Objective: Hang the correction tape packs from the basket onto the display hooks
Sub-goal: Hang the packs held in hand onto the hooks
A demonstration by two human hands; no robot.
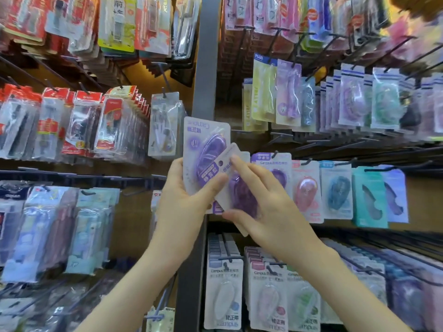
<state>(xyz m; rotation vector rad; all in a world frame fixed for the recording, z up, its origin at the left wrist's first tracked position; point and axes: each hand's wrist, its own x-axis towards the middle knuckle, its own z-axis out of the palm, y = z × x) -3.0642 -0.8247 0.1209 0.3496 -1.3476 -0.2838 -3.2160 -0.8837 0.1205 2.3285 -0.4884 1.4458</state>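
Left hand grips upright pack; right hand pinches tilted pack, before grey post among hung packs.

The left hand holds the upper pack before the post; the lower pack, in the right hand, overlaps its front, with hung packs flanking either side

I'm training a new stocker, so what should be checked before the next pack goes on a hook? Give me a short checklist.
1. Grip of left hand on first purple pack: ok.
2. Grip of right hand on second purple pack: ok, pinched.
3. Its hang hole uncovered: ok.
4. Second purple pack squared to the hook: not ok, tilted.
5. First purple pack right way up: not ok, print looks inverted.
6. Room left on the hanging purple row: cannot tell.
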